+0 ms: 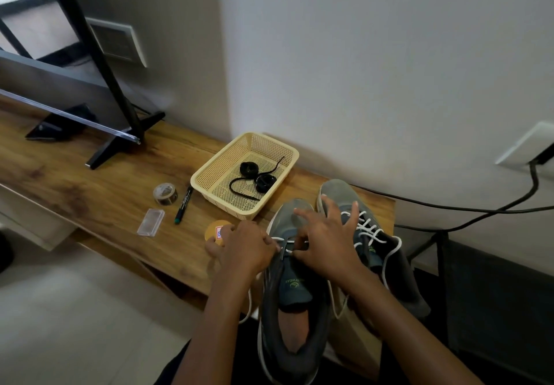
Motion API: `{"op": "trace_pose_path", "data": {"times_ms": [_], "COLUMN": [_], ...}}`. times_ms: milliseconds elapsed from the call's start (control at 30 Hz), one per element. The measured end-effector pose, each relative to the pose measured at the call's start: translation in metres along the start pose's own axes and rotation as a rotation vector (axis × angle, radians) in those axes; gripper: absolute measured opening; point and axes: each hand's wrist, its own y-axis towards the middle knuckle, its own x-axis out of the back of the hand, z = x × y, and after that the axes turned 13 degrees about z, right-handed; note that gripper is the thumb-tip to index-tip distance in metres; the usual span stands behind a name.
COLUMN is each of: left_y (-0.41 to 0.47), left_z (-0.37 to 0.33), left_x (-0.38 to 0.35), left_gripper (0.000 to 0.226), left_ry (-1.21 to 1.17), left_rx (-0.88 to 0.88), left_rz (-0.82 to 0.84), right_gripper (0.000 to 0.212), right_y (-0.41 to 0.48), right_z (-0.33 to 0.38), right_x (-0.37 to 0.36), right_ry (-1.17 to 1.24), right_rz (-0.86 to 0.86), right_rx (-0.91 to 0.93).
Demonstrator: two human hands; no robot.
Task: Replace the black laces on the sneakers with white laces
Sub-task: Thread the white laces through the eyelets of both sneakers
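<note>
While the left hand curls its fingers round a white lace at the lower eyelets of the near sneaker, the right hand lies across the same shoe with its fingers spread wide toward the toes. The right thumb bends down onto the lace crossing, but I cannot tell whether it pinches the lace or only presses on it.

Everything sits around a cream basket on a wooden shelf. The near sneaker lies just in front of the basket's front right corner, toe toward it and heel toward the person, its tongue pulled up and only the lowest eyelets threaded. Loose ends of the white lace hang down on both sides of the shoe. A second sneaker lies to the right of the basket, touching the first, already laced in white across its eyelets. Inside the basket lie the black laces, two coiled bundles with one loose tail curving over the mesh floor.

Left of the basket, a roll of tape and a marker lie side by side, with a clear plastic case a little nearer the person. An orange round lid lies in front of the basket, partly hidden by the left hand. A black stand foot rests well to the basket's left.
</note>
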Motion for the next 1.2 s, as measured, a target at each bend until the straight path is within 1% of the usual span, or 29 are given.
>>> {"op": "trace_pose_path", "data": {"times_ms": [100, 200, 267, 333, 433, 467, 533, 567, 633, 700, 767, 833, 933, 967, 1000, 1067, 1100, 1167, 1200], "left_y": [0.001, 0.001, 0.002, 0.004, 0.004, 0.006, 0.011, 0.014, 0.019, 0.019, 0.021, 0.022, 0.014, 0.011, 0.009, 0.006, 0.004, 0.002, 0.001], "left_z": [-0.001, 0.000, 0.001, 0.002, 0.001, 0.001, 0.003, 0.004, 0.005, 0.002, 0.004, 0.012, 0.023, 0.026, 0.028, 0.027, 0.025, 0.016, 0.010], "left_x": [-0.001, -0.001, -0.001, -0.001, 0.000, -0.001, -0.003, -0.005, -0.008, -0.008, -0.003, 0.007, 0.026, 0.030, 0.031, 0.030, 0.027, 0.019, 0.014], "left_gripper": [0.020, 0.019, 0.018, 0.018, 0.015, 0.015, 0.022, 0.025, 0.022, 0.019, 0.027, 0.031, 0.032, 0.031, 0.026, 0.013, 0.011, 0.014, 0.013], "left_ry": [0.015, -0.011, -0.034, -0.045, -0.039, -0.043, -0.054, -0.056, -0.045, -0.004, -0.011, -0.076, -0.124, -0.166, -0.207, -0.243, -0.228, -0.147, -0.070], "left_rx": [0.006, -0.004, -0.015, -0.027, -0.026, -0.030, -0.049, -0.061, -0.065, -0.012, 0.017, 0.060, 0.196, 0.214, 0.202, 0.091, 0.002, -0.168, -0.194], "left_rz": [0.015, 0.007, 0.030, 0.050, 0.023, 0.015, 0.002, -0.005, 0.005, 0.028, 0.060, 0.016, -0.163, -0.221, -0.274, -0.323, -0.312, -0.228, -0.169], "right_gripper": [0.025, 0.021, 0.015, 0.014, 0.016, 0.015, 0.013, 0.016, 0.025, 0.027, 0.025, 0.025, 0.025, 0.026, 0.026, 0.029, 0.030, 0.028, 0.027], "right_y": [0.002, 0.004, 0.005, 0.005, 0.006, 0.006, 0.007, 0.007, 0.007, 0.005, 0.005, 0.005, 0.004, 0.004, 0.005, 0.004, 0.003, -0.001, -0.003], "right_z": [0.002, 0.003, 0.003, 0.004, 0.006, 0.005, 0.002, 0.000, -0.003, -0.005, -0.007, -0.009, -0.010, -0.010, -0.009, -0.009, -0.009, -0.011, -0.012], "right_x": [-0.005, -0.010, -0.012, -0.014, -0.015, -0.014, -0.009, -0.007, -0.005, -0.004, -0.005, -0.005, -0.005, -0.004, -0.003, 0.002, 0.005, 0.011, 0.013], "right_ry": [0.017, 0.095, 0.152, 0.183, 0.227, 0.220, 0.171, 0.137, 0.078, 0.037, 0.006, -0.012, -0.033, -0.038, -0.037, -0.022, -0.011, 0.000, -0.006], "right_rz": [-0.005, -0.030, -0.028, -0.035, -0.060, -0.051, -0.014, 0.004, 0.026, 0.027, 0.024, 0.031, 0.034, 0.037, 0.040, 0.045, 0.045, 0.019, 0.004], "right_rx": [0.041, 0.047, 0.059, 0.066, 0.059, 0.048, 0.012, -0.008, -0.032, -0.041, -0.045, -0.053, -0.053, -0.046, -0.038, -0.036, -0.047, -0.083, -0.099]}}
